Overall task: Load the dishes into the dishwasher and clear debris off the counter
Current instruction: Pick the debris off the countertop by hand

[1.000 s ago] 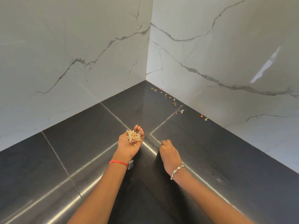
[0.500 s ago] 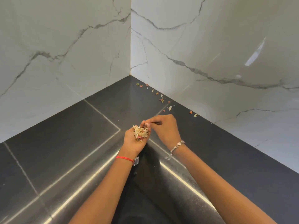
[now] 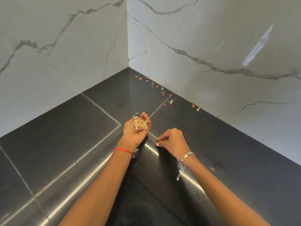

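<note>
My left hand (image 3: 132, 132) is turned palm up and cupped around a heap of pale and pink food scraps (image 3: 140, 124) over the black counter (image 3: 73, 141). My right hand (image 3: 173, 141) hovers just right of it, low over the counter, thumb and forefinger pinched together. Whether a crumb sits between them is too small to tell. Several loose scraps (image 3: 162, 93) lie scattered along the foot of the right wall, from the corner outward, with two more bits (image 3: 195, 107) further right. No dishes or dishwasher are in view.
White marble-look walls (image 3: 211, 46) meet in a corner behind the counter and close it off at the back and right. The glossy counter has thin pale seams crossing it. A tiny white fleck (image 3: 212, 168) lies at the right.
My right hand has pulled back from my left palm, down and to the right, toward the counter. My left hand stays cupped around the scraps. The view has shifted slightly.
</note>
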A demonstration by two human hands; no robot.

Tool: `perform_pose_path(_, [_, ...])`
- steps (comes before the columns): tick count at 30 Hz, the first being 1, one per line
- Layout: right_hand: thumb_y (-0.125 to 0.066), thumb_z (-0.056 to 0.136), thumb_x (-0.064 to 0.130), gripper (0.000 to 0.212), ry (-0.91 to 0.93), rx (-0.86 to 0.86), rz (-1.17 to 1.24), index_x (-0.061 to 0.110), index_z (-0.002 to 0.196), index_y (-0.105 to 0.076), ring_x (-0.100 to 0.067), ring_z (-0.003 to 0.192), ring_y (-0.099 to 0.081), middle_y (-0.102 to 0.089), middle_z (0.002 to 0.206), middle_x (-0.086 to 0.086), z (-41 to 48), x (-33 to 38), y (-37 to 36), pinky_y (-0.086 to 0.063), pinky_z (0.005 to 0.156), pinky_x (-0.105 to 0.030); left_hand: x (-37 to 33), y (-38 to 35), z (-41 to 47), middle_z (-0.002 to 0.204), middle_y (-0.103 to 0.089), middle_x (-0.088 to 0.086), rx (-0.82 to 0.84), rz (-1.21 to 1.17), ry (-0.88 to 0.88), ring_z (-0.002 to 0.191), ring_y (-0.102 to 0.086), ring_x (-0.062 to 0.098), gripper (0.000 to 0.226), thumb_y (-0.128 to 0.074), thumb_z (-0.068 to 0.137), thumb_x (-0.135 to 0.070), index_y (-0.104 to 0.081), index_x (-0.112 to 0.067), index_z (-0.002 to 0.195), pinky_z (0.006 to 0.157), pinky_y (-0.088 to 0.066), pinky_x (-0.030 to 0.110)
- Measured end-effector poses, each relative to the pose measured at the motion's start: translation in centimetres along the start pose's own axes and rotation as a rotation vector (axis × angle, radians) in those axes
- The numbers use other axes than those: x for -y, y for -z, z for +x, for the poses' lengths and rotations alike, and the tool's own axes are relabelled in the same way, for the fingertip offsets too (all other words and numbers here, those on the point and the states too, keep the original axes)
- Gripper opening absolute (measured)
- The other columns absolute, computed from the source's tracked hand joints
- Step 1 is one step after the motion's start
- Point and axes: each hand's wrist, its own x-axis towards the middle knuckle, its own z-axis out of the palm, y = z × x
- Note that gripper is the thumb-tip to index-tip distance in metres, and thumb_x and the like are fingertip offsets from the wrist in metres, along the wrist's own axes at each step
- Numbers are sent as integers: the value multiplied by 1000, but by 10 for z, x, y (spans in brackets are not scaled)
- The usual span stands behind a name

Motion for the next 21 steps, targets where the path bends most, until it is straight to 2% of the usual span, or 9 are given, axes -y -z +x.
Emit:
perform_pose_path(4, [-63, 84, 3, 12, 22, -31, -100, 0, 89, -73, -9, 65, -57, -69, 87, -11, 1, 1, -8, -44, 61, -10, -1, -2, -5, 74, -56, 11, -6, -4, 1, 68, -52, 18, 41, -24, 100, -18, -57, -1, 83, 48, -52, 21])
perform_pose_path(7, [-51, 87, -2, 20, -23, -17, -190, 2, 84, -71, -32, 82, -63, -67, 90, -21, 3, 3, -15, -52, 72, -33, -3, -2, -8, 73, -56, 11, -12, 0, -1, 67, -52, 18, 42, -24, 100, -18, -58, -1, 82, 49, -52, 21])
perform_pose_path(9, [-46, 90, -3, 16, 4, -24, -338, 3, 75, -48, -33, 89, -55, -58, 92, -17, -3, 5, -20, -45, 74, -30, -6, 0, -8, 71, -58, 11, -16, -6, 2, 68, -53, 17, 43, -24, 101, -19, -58, -1, 82, 49, -52, 21])
perform_pose_path(10, [-44, 90, -6, 17, 34, -40, -413, -7, 97, -59, -30, 97, -52, -55, 99, -16, -6, 6, -23, -43, 79, -29, -7, 2, -8, 70, -59, 11, -13, -16, 6, 68, -53, 17, 44, -24, 101, -20, -58, -1, 82, 49, -52, 21])
perform_pose_path(12, [-41, 89, -10, 28, 62, -32, -470, 3, 106, -58, -27, 107, -48, -52, 109, -15, -7, 9, -25, -41, 87, -27, -10, 6, -8, 72, -59, 11, -9, -29, 8, 69, -54, 17, 44, -24, 101, -21, -58, 0, 83, 50, -53, 21])
perform_pose_path(15, [-41, 90, -6, 21, -35, 22, -271, -4, 70, -50, -27, 79, -48, -52, 80, -14, 8, 16, -10, -37, 68, -25, -11, 10, -9, 75, -58, 10, -10, -22, 8, 70, -54, 17, 42, -24, 101, -20, -58, 0, 85, 50, -53, 21])
perform_pose_path(16, [-45, 92, 0, 23, -81, 23, -124, 1, 70, -53, -21, 67, -47, -51, 74, -13, 14, 20, -2, -37, 60, -23, -11, 11, -10, 74, -58, 11, -7, -23, 8, 70, -53, 18, 42, -25, 101, -20, -59, 0, 85, 50, -53, 21])
perform_pose_path(18, [-51, 93, 10, 25, -101, -12, 177, -10, 83, -61, -12, 51, -43, -51, 67, -12, 22, 36, 12, -37, 52, -19, -13, 13, -9, 72, -58, 11, -2, -33, 2, 70, -53, 18, 43, -25, 100, -19, -59, 0, 84, 50, -53, 22])
perform_pose_path(21, [-56, 90, 7, 22, 52, 56, 347, -9, 80, -66, -12, 51, -46, -54, 59, -7, 27, 61, 22, -39, 53, -19, -13, 14, -6, 80, -58, 13, 6, -25, -3, 73, -54, 20, 41, -23, 100, -18, -57, 1, 88, 55, -54, 25])
